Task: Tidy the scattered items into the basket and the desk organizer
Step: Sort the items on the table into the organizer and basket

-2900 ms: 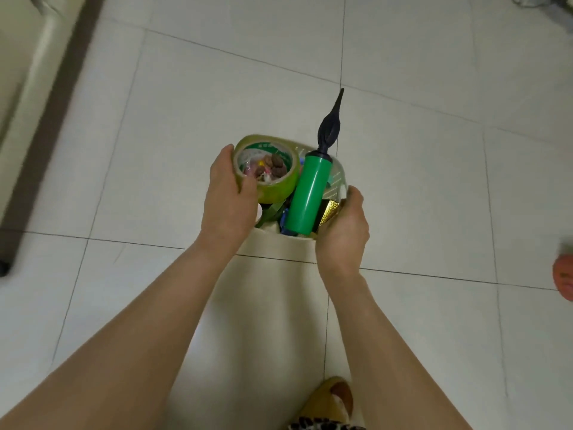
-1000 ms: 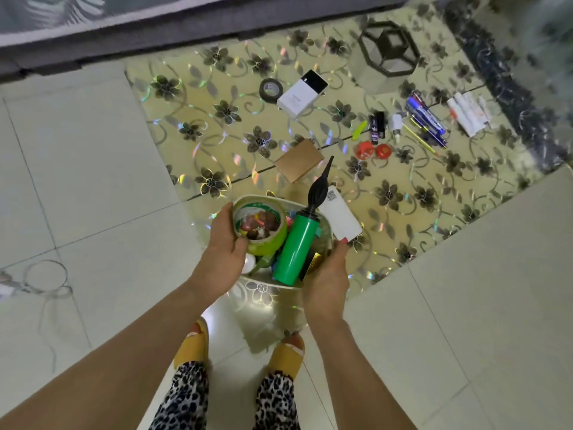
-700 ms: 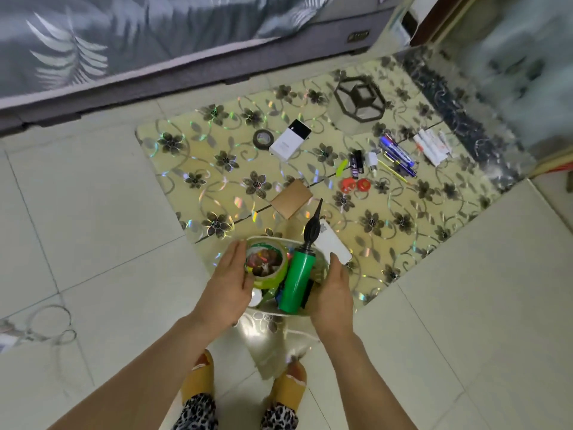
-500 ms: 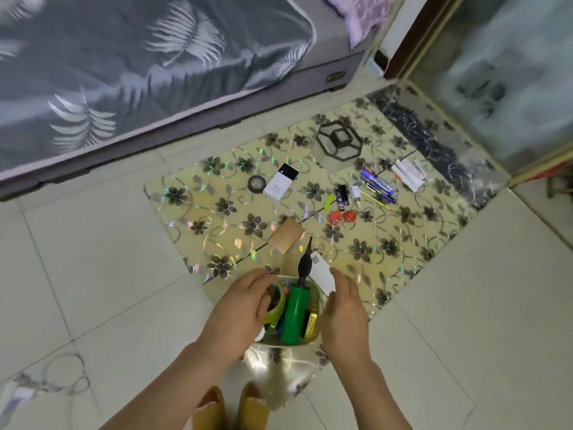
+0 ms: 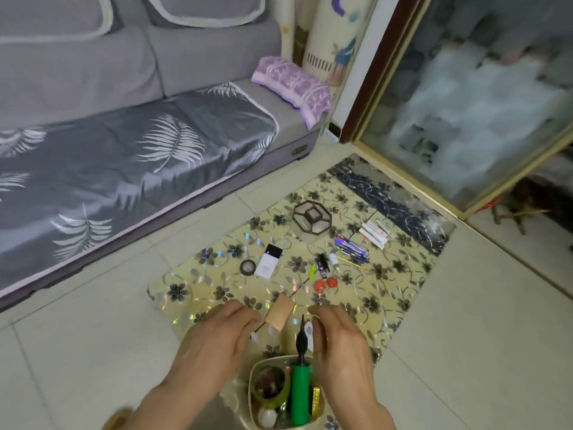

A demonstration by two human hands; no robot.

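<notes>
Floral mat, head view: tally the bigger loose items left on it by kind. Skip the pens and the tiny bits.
black tape roll: 1
white box with a black end: 1
brown card: 1
white card, partly hidden behind the pump: 1
red round caps: 2
Total: 6

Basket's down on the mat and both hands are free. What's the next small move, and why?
Probably reach the left hand forward to pick up the brown card. It lies flat on the mat just beyond the fingertips, the nearest loose item to the basket. Both hands, the right hand too, hover empty above the basket, and the other items lie farther out.
</notes>
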